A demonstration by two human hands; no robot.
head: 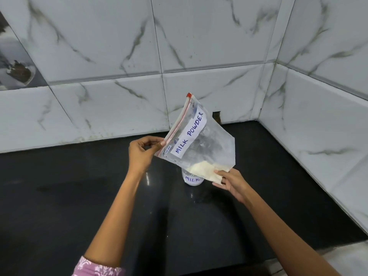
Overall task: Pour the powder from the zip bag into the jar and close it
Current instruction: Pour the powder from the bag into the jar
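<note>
From the head view, my left hand [140, 154] pinches the zip edge of the clear plastic zip bag [201, 140]; my right hand [231, 183] grips its powder-filled lower corner. It hangs tilted above the labelled jar [192, 179] on the glossy black surface [79, 196], tiled walls [318, 116] close behind and right.

A black, glossy countertop [79, 196] is seen set into a corner, bounded at the back and on the right by white marble-patterned tiled walls [199, 36]. Pale reflections are carried on its polished surface. One thing is seen standing directly on it: a small clear jar [192, 179], upright, labelled "MILK" in blue letters, placed near the middle and partly hidden from above.
</note>
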